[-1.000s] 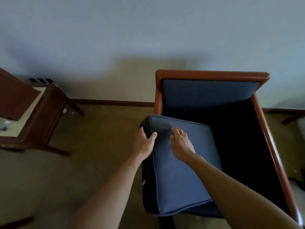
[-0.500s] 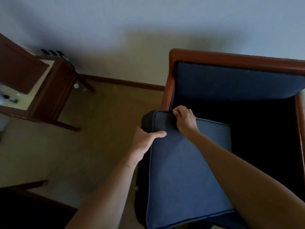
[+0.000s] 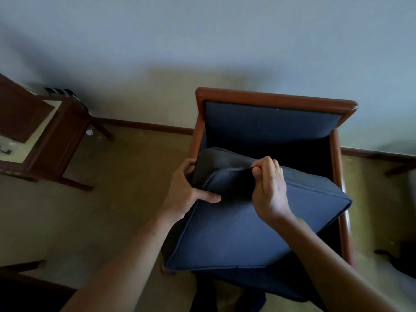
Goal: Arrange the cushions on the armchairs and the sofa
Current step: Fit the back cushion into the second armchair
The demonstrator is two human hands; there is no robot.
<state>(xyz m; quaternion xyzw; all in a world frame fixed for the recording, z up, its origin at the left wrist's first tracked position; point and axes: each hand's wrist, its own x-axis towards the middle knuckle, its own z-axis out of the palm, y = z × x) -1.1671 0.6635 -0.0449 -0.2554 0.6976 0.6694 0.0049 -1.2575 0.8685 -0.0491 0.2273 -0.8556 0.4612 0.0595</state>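
Blue fabric covers the seat cushion (image 3: 236,226), which sits tilted and skewed across the armchair (image 3: 276,102), its near edge overhanging the front. The left hand (image 3: 186,188) clasps its far-left corner; the right hand (image 3: 270,190) pinches the piping on the far edge. With only that pinch, the cushion could slip and slide forward to the floor.

No legible text, labels or nos. anywhere.
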